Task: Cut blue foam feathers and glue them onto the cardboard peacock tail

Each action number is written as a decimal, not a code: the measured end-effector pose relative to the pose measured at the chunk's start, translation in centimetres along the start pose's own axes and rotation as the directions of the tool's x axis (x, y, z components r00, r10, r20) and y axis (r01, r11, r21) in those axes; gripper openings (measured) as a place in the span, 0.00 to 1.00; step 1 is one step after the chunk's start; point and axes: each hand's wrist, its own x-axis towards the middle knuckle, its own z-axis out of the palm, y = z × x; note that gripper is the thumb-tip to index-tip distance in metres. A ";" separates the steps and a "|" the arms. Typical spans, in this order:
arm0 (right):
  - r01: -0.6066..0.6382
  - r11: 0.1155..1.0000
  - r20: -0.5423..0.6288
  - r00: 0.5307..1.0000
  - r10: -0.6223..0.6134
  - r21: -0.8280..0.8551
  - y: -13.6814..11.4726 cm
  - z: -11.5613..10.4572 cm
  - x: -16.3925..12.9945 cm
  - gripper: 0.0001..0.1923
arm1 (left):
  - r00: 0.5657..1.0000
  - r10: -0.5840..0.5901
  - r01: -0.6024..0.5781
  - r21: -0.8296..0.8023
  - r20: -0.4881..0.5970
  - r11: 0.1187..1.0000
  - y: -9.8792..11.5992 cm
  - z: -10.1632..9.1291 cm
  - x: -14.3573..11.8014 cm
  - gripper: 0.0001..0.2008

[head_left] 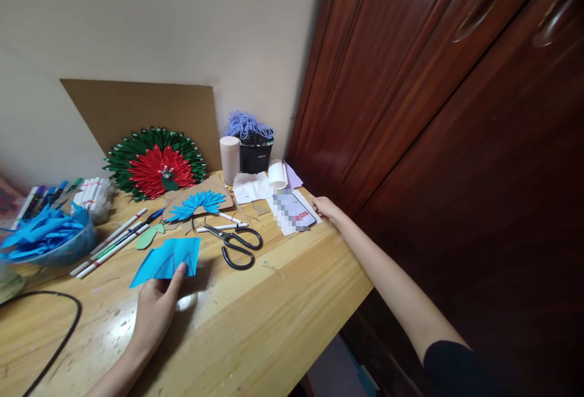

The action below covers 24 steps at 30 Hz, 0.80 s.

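1. While the left hand (155,309) pinches a blue paper sheet (168,261) at lower left of the frame, thumb on top, the sheet lies partly on the wooden table (274,318).
2. The right hand (326,207) rests at centre right by a phone (295,210), fingers loosely apart, gripping nothing.
3. The phone sits close to the table edge; a careless nudge could knock it off.
4. Open scissors (237,244) lie just beside the sheet; reaching blindly risks a nick.

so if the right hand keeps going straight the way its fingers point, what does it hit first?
Probably the phone: the right hand points left across the table, fingertips already at its edge, apparently touching.
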 end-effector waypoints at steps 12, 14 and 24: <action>0.570 0.813 0.401 0.777 -0.486 -0.118 -6.1 9.1 -11.8 0.10 | 0.979 -0.083 0.109 -0.139 0.186 0.984 0.2 0.3 0.2 0.27; 0.670 0.676 0.456 0.727 -0.514 -0.306 -7.3 11.2 -14.0 0.15 | 0.975 -0.068 0.106 -0.175 0.210 0.979 0.1 0.4 0.2 0.27; 0.579 0.625 0.357 0.815 -0.456 -0.523 -9.6 14.6 -16.9 0.16 | 0.977 0.053 0.004 -0.269 0.207 0.963 -0.3 0.3 0.2 0.27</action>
